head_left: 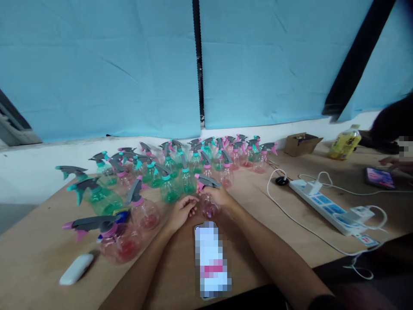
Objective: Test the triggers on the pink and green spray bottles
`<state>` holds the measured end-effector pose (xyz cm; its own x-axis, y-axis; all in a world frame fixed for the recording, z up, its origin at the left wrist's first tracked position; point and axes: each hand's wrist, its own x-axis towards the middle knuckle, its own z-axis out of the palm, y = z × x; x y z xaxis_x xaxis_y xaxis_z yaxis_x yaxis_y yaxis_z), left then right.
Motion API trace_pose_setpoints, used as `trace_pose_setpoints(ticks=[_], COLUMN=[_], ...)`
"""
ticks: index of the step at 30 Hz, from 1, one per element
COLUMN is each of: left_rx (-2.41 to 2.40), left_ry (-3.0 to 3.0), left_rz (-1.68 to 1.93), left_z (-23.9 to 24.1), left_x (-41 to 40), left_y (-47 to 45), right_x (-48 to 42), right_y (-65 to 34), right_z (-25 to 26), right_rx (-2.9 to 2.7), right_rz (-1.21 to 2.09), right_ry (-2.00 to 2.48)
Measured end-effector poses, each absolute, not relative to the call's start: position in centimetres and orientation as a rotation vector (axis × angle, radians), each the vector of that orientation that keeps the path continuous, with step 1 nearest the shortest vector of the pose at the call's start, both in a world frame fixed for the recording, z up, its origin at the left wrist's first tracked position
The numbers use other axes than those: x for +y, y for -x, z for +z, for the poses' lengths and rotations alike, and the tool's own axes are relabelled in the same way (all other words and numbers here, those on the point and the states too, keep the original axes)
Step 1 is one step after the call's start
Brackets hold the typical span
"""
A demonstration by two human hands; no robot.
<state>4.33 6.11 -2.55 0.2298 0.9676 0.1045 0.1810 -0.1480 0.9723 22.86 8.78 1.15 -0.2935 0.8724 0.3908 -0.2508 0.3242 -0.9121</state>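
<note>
A clear pink spray bottle [210,207] with a grey and pink trigger head stands in front of me. My right hand [214,194] is closed around its neck, just below the trigger head. Left of the bottle, my left hand [184,210] rests near the table with loosely curled fingers and nothing visible in them. A phone [212,262] with a lit, blurred screen lies between my forearms. Beyond my hands, several green spray bottles [170,189] and pink ones [226,176] stand close together. Nearer on the left is another pink spray bottle [121,245].
A white oval case [76,269] lies at the front left. On the right are a power strip [332,211] with plugs and cables, a small cardboard box [302,145] and a yellow drink bottle [344,143]. Another person's hand [395,162] is beside a phone [380,178].
</note>
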Motion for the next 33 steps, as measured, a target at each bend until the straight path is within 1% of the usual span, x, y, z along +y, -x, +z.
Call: trace_pose_setpoints(ticks=[4, 10, 16, 20, 22, 27, 33], left_rx=[1.123, 1.124, 1.122, 1.109, 1.110, 1.115, 1.115], left_ry=[-1.524, -1.534, -1.538, -1.554, -1.553, -1.549, -1.574], left_rz=[1.031, 1.027, 1.018, 1.006, 1.005, 0.989, 0.966], left_z=[-2.6, -2.7, -2.4, -2.3, -2.2, -2.3, -2.5], left_x=[6.1, 6.1, 6.0, 6.0, 6.0, 6.0, 6.1], left_y=[-4.3, -4.4, -4.3, -4.3, -4.4, -4.4, -4.3], right_x=[9.0, 8.8, 9.3, 9.4, 9.5, 9.8, 9.8], right_y=[-22.9, -22.8, -22.9, -23.6, -24.2, -26.8, -30.7], right_z=[0.5, 0.9, 0.2, -0.2, -0.1, 0.1, 0.2], right_rx=[-1.408, -1.468, -1.371, -1.411, -1.425, -1.404, -1.377], right_rz=[1.195, 1.253, 1.098, 1.070, 0.979, 0.601, 0.370], right_ry=[0.709, 0.563, 0.716, 0.740, 0.789, 1.014, 1.111])
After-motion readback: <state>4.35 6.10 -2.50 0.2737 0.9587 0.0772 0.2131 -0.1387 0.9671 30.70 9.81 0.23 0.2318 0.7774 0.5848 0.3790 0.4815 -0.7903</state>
